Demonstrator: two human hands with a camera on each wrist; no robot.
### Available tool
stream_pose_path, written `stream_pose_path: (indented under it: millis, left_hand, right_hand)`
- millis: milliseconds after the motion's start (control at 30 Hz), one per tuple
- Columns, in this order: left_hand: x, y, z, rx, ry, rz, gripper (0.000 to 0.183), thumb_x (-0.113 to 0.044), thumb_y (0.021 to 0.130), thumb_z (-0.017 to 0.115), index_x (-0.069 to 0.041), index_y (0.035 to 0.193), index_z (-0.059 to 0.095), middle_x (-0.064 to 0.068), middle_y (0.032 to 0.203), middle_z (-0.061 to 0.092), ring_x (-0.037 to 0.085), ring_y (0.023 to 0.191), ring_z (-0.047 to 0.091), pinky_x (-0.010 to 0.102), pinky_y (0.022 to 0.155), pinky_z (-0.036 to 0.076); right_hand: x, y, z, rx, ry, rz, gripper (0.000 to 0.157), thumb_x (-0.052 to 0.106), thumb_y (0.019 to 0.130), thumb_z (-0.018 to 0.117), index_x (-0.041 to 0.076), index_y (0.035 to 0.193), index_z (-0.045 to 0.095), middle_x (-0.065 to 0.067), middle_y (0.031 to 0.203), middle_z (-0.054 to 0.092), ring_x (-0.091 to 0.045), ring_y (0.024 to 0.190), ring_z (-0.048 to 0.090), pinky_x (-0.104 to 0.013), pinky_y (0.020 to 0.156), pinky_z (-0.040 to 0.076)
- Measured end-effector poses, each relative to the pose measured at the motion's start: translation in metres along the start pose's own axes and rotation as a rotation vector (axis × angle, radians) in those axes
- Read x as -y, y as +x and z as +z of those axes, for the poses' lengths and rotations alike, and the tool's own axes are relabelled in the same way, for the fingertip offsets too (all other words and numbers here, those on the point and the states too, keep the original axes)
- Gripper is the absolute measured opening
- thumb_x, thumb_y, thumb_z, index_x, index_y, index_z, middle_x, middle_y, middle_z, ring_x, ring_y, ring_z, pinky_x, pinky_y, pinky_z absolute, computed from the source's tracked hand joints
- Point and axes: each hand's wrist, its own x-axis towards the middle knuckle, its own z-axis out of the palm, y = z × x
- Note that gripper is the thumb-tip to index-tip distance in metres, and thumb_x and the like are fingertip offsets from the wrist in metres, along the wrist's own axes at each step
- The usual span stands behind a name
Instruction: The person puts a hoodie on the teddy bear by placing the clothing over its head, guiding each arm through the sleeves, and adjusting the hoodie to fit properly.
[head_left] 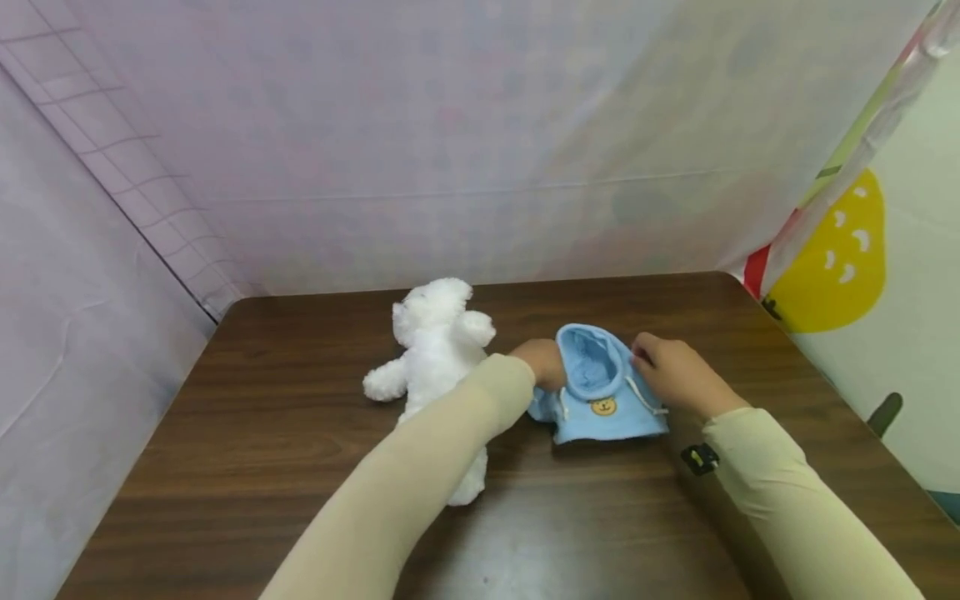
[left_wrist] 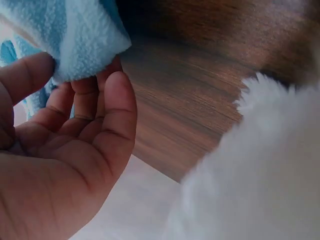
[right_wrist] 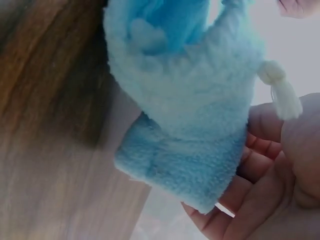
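Observation:
A small light-blue fleece hoodie with a bear-face patch and pale drawstrings lies on the table, its collar gaping upward. My left hand grips its left side. In the left wrist view, thumb and curled fingers of that hand are around a fleece edge. At the other side my right hand holds the garment. The right wrist view has those fingers bent behind a short sleeve, beside a knotted cord end. A white plush toy lies left of the hoodie, partly covered by my left forearm.
Dark wood-grain table lies under everything. A pale patterned cloth hangs along its back edge and left side. To the right, a white surface carries a yellow printed shape. A small black device sits at my right cuff.

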Motion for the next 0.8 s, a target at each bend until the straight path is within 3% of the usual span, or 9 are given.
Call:
stream_pose_path:
  millis: [333, 500, 567, 700, 800]
  left_hand:
    - [0.010, -0.005, -0.014, -0.066, -0.253, 0.056, 0.021, -0.011, 0.091, 0.054, -0.008, 0.071, 0.057, 0.008, 0.080, 0.060, 0.019, 0.065, 0.053, 0.028, 0.055, 0.046]
    - [0.010, -0.011, -0.023, -0.110, -0.252, 0.094, 0.021, -0.012, 0.093, 0.054, -0.009, 0.072, 0.058, 0.005, 0.080, 0.061, 0.015, 0.068, 0.053, 0.027, 0.062, 0.048]
    - [0.010, -0.015, -0.027, -0.129, -0.235, 0.114, 0.024, -0.011, 0.092, 0.055, -0.012, 0.068, 0.053, 0.001, 0.072, 0.054, 0.012, 0.064, 0.047, 0.025, 0.061, 0.045]
    - [0.012, -0.029, -0.036, -0.148, -0.304, 0.131, 0.030, -0.009, 0.091, 0.055, -0.014, 0.065, 0.040, -0.001, 0.061, 0.036, 0.011, 0.053, 0.035, 0.025, 0.051, 0.037]
    - [0.017, -0.044, -0.046, -0.193, -0.323, 0.161, 0.027, -0.016, 0.095, 0.055, -0.014, 0.070, 0.046, 0.000, 0.063, 0.044, 0.012, 0.055, 0.043, 0.025, 0.052, 0.041]
  right_hand:
    - [0.002, -0.007, -0.012, -0.084, 0.044, 0.006, 0.016, 0.016, 0.103, 0.052, 0.002, 0.110, 0.057, -0.011, 0.086, 0.063, -0.026, 0.074, 0.055, -0.040, 0.064, 0.047]
    - [0.005, -0.013, -0.023, -0.167, 0.062, -0.039, 0.016, 0.018, 0.104, 0.052, 0.004, 0.109, 0.057, -0.011, 0.083, 0.061, -0.026, 0.070, 0.052, -0.038, 0.061, 0.044]
    - [0.008, -0.014, -0.027, -0.208, 0.064, -0.066, 0.015, 0.018, 0.103, 0.053, 0.004, 0.108, 0.057, -0.011, 0.082, 0.061, -0.026, 0.069, 0.052, -0.038, 0.060, 0.042]
    - [0.014, -0.016, -0.036, -0.264, 0.064, -0.080, 0.016, 0.019, 0.103, 0.055, 0.005, 0.108, 0.058, -0.012, 0.085, 0.062, -0.027, 0.071, 0.052, -0.039, 0.063, 0.043]
    - [0.021, -0.017, -0.040, -0.304, 0.062, -0.092, 0.015, 0.019, 0.102, 0.057, 0.005, 0.108, 0.059, -0.012, 0.089, 0.063, -0.027, 0.072, 0.053, -0.039, 0.064, 0.045]
